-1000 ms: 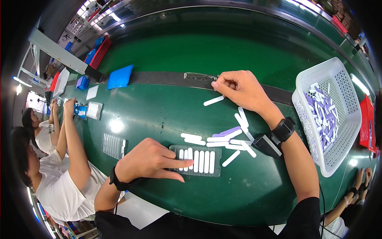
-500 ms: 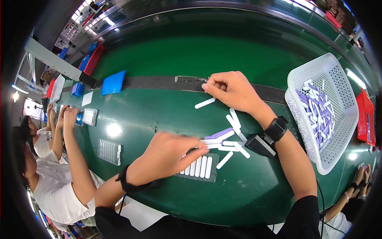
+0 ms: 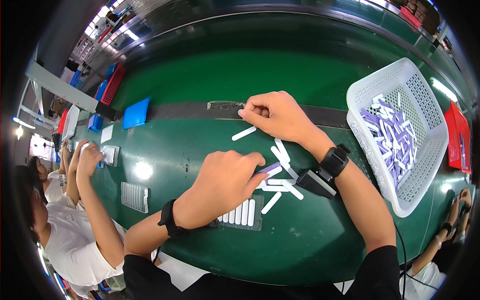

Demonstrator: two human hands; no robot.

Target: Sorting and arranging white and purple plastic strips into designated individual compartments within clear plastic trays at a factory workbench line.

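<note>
My left hand (image 3: 225, 180) is over the loose pile, its thumb and forefinger closing round the near end of a purple stick (image 3: 271, 167). White sticks (image 3: 282, 156) lie loosely about it. Partly under that hand sits a clear ribbed plastic tray (image 3: 256, 220) with several white sticks side by side in its slots. My right hand (image 3: 275, 116) is farther off, above the dark strip, its fingers curled and the thumb pressed to the forefinger. What the pinch holds, if anything, cannot be made out. One white stick (image 3: 244, 133) lies just below its fingertips.
A white perforated basket (image 3: 356, 120) of purple and white sticks stands at right, a red bin (image 3: 457, 135) beyond. An unfilled ribbed tray (image 3: 135, 197) and a blue folded piece (image 3: 136, 113) are at left. Co-workers' arms reach in at left (image 3: 92, 200) and right (image 3: 430, 245).
My left hand has moved up and right from above the tray to the stick pile, its fingers coming round the purple stick. My right hand stays pinched in much the same place. The view has shifted slightly.
</note>
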